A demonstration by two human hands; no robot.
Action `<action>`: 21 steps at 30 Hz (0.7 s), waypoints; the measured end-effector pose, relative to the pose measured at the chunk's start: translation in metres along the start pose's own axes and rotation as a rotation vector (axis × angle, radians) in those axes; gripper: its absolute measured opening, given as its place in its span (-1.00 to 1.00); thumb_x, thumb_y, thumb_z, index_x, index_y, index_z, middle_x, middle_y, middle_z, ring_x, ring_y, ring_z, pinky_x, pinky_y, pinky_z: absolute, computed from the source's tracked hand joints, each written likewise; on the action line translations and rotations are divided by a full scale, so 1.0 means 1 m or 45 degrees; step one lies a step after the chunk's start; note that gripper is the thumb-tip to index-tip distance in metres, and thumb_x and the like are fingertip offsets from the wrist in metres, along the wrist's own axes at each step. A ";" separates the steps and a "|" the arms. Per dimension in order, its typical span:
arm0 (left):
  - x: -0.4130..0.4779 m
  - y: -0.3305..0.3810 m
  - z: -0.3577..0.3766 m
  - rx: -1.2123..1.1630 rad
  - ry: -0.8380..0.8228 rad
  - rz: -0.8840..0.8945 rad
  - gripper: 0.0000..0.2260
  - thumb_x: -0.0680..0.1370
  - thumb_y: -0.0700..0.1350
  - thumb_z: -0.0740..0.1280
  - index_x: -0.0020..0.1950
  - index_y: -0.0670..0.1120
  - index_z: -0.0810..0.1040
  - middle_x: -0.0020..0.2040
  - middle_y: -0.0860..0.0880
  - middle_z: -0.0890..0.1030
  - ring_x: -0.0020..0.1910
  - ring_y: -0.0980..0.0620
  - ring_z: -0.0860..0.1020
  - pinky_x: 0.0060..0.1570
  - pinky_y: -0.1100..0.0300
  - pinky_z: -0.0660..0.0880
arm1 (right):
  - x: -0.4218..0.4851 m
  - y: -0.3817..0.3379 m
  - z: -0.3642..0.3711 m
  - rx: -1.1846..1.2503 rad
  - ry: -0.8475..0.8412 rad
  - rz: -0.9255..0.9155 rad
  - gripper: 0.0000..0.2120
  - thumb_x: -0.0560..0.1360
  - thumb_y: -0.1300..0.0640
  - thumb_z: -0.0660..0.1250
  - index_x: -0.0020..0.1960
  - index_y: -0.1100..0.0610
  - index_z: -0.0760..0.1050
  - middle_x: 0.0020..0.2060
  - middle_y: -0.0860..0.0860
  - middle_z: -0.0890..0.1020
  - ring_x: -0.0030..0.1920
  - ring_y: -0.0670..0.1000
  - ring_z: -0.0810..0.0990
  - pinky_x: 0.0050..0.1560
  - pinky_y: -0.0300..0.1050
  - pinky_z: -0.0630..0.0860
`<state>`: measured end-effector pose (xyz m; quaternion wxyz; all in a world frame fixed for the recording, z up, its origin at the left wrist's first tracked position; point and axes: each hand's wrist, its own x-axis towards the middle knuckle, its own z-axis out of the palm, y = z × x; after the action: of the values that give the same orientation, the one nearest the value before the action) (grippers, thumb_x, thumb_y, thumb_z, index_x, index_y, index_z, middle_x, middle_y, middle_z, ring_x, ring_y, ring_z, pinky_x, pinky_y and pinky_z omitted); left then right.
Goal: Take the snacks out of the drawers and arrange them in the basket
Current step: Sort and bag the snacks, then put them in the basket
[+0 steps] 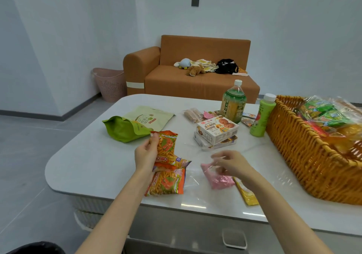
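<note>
Left hand (146, 152) pinching the orange crinkly noodle-snack packet (166, 144) at the white table's (88, 155) 6 o'clock, right hand (232, 164) fingers curled round the pink film-wrapped snack packet (220, 178), should lay both flat in the woven wicker basket (293, 142) at 3 o'clock.

Bright, even, cool light; shadows under my hands are faint and soft. My right hand (231, 165) is smeared by motion, and the clear wrapper (193, 179) it pinches glints. My left hand (146, 153), pinching the orange snack packet (166, 146), looks sharper. White glare streaks the table (88, 155) edge nearer me than my right hand. Right of that hand, the basket (305, 155) softens and bows.
</note>
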<state>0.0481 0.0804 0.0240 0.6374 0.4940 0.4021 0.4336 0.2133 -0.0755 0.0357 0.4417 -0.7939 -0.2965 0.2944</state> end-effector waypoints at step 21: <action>-0.066 0.010 0.046 -0.080 -0.528 -0.120 -0.43 0.28 0.18 0.44 0.16 -0.14 0.54 0.04 -0.12 0.67 -0.02 -0.01 0.66 -0.07 0.17 0.59 | -0.057 -0.016 -0.018 0.642 0.037 -0.366 -0.87 0.51 0.14 0.38 0.02 0.17 0.55 -0.11 0.09 0.71 -0.13 0.05 0.70 -0.18 -0.23 0.52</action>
<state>0.0699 0.0066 0.0484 0.7412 0.5331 0.2713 0.3047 0.1856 -0.1199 0.0694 0.6666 -0.6130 -0.3171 0.2816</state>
